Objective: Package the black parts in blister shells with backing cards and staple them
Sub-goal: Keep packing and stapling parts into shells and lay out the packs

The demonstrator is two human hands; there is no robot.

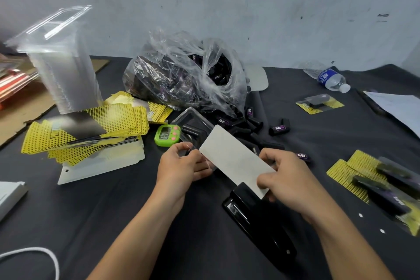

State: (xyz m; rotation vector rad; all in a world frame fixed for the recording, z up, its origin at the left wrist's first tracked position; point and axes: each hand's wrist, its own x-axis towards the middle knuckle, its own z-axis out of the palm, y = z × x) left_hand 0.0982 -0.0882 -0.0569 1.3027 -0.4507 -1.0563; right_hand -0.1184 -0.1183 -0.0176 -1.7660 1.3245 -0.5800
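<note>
Head view: by the stapler [256, 223], our left hand [181, 166] pinches the blister shell [193, 125], and our right hand [293, 182] pinches the seemingly light, bendy backing card [231, 154] at its edge.

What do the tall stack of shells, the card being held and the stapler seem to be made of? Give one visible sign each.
Stacked shells: thin clear plastic, glossy; see-through, with bright glints along the edges.
Backing card: probably matt grey-white cardboard; its face is flat and dull, without shine.
Stapler: glossy black, plastic or painted metal; the highlights alone cannot settle which.
</note>
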